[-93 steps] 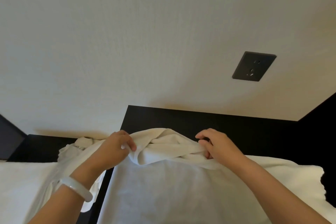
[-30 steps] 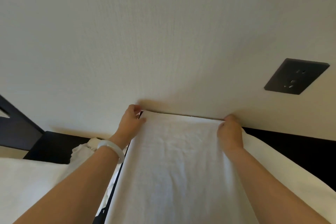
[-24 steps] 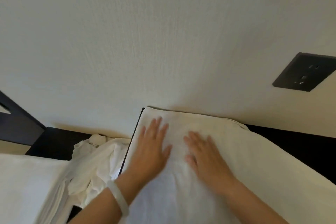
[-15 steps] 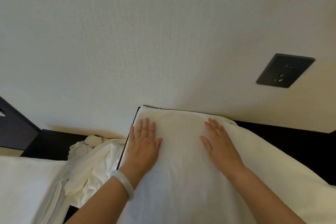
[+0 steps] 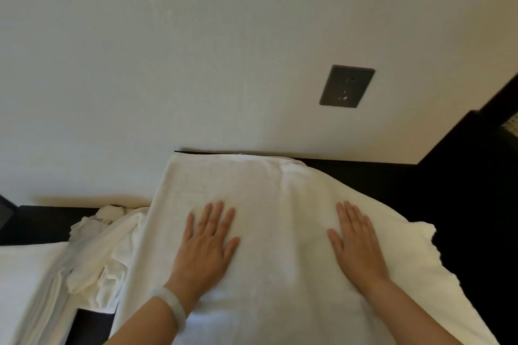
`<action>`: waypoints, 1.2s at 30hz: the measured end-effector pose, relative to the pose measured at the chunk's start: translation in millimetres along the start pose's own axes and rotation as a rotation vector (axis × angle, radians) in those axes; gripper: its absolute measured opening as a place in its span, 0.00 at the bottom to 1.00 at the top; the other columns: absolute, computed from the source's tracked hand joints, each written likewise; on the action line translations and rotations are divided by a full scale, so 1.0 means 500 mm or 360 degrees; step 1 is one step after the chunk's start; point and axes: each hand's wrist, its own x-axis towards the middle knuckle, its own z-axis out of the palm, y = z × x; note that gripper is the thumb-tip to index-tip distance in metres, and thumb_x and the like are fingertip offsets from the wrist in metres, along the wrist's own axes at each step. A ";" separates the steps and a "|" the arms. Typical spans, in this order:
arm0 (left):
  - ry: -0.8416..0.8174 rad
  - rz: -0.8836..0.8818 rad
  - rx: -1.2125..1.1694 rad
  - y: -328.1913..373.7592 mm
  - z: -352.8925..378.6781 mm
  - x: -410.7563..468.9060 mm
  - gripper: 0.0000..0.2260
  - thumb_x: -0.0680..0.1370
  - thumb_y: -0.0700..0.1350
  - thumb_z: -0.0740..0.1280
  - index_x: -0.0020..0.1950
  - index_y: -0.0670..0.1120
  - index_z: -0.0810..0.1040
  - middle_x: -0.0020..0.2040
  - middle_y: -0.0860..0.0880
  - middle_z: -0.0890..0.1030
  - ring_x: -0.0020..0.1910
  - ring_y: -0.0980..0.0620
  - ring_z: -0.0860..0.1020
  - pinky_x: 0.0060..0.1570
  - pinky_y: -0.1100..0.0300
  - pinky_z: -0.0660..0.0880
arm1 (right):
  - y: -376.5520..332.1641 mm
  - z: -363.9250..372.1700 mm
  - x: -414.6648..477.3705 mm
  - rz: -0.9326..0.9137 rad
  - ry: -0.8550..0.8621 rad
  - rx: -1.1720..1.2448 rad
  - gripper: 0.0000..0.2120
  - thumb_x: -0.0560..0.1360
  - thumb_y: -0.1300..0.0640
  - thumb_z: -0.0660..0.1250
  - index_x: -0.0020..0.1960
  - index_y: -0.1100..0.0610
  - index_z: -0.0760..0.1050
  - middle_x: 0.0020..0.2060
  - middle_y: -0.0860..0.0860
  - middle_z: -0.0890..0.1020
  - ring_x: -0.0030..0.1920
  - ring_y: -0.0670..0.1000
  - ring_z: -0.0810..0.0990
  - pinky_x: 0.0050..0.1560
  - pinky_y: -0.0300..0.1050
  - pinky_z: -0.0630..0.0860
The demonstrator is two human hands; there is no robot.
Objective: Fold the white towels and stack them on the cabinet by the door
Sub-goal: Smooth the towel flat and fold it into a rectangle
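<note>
1. We see the left hand lying flat, palm down, on the white towel. Its fingers are straight and slightly spread and grip nothing. A pale bracelet circles its wrist.
2. The right hand rests flat on the same towel, further right, with straight fingers held close together. The two hands are well apart, with bare cloth between them.
3. The white towel is spread over the dark cabinet top. Its far edge lies just beside the wall, and its near part runs out of view at the bottom. Its right side is looser, and its uneven edge lies on the dark top.
4. A crumpled towel crowds the spread towel's left edge and touches it. It is bunched in folds over a lower dark surface and trails toward the near left.
5. In the near left corner we see flat white fabric, which the crumpled towel partly overlaps. We cannot tell whether it is bedding or more towels.
6. The wall hems in the far side of the cabinet top. A dark socket plate is set into the wall, up and to the right of the right hand.
7. At the far right a dark frame rises beside the cabinet top and closes that side.
</note>
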 end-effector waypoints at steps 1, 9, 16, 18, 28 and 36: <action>0.0018 -0.0002 0.0003 -0.007 0.001 -0.012 0.29 0.82 0.61 0.43 0.78 0.50 0.65 0.77 0.46 0.65 0.75 0.45 0.64 0.72 0.43 0.55 | -0.004 0.004 -0.011 -0.0002 0.0027 0.0005 0.33 0.81 0.38 0.42 0.80 0.55 0.55 0.79 0.54 0.60 0.79 0.52 0.56 0.78 0.46 0.42; 0.0072 0.0049 0.0092 -0.057 0.006 -0.111 0.28 0.82 0.62 0.45 0.81 0.55 0.52 0.81 0.51 0.54 0.80 0.49 0.53 0.75 0.45 0.50 | -0.066 -0.002 -0.144 0.0044 -0.0029 0.0154 0.32 0.79 0.38 0.37 0.81 0.49 0.41 0.79 0.46 0.43 0.79 0.46 0.41 0.77 0.47 0.39; -0.0109 -0.0019 -0.0038 -0.009 -0.009 -0.125 0.29 0.84 0.59 0.43 0.77 0.44 0.64 0.77 0.45 0.65 0.80 0.52 0.48 0.75 0.53 0.42 | -0.002 -0.089 -0.112 0.0261 -0.0054 0.0488 0.30 0.82 0.50 0.61 0.80 0.51 0.54 0.79 0.48 0.58 0.78 0.48 0.56 0.76 0.41 0.47; -0.0069 0.0147 -0.0020 0.058 -0.020 -0.088 0.29 0.84 0.57 0.43 0.74 0.43 0.69 0.76 0.44 0.66 0.79 0.50 0.53 0.74 0.52 0.44 | 0.036 -0.112 -0.069 0.0401 -0.0198 0.0270 0.31 0.80 0.50 0.65 0.79 0.51 0.56 0.77 0.49 0.63 0.76 0.51 0.60 0.77 0.48 0.52; 0.0015 0.1062 0.0140 0.336 -0.143 0.129 0.33 0.80 0.41 0.64 0.81 0.53 0.51 0.80 0.51 0.57 0.80 0.50 0.48 0.76 0.47 0.34 | 0.016 -0.197 -0.088 -0.0267 -0.0427 0.0403 0.06 0.76 0.54 0.71 0.50 0.44 0.79 0.45 0.40 0.71 0.47 0.39 0.71 0.46 0.34 0.68; -0.0205 0.1149 -0.0249 0.209 -0.113 0.012 0.22 0.79 0.49 0.69 0.71 0.61 0.71 0.62 0.58 0.71 0.63 0.58 0.68 0.67 0.68 0.61 | 0.069 -0.208 -0.132 0.0593 -0.0521 0.0395 0.04 0.78 0.47 0.69 0.49 0.47 0.79 0.47 0.44 0.79 0.45 0.43 0.79 0.52 0.42 0.79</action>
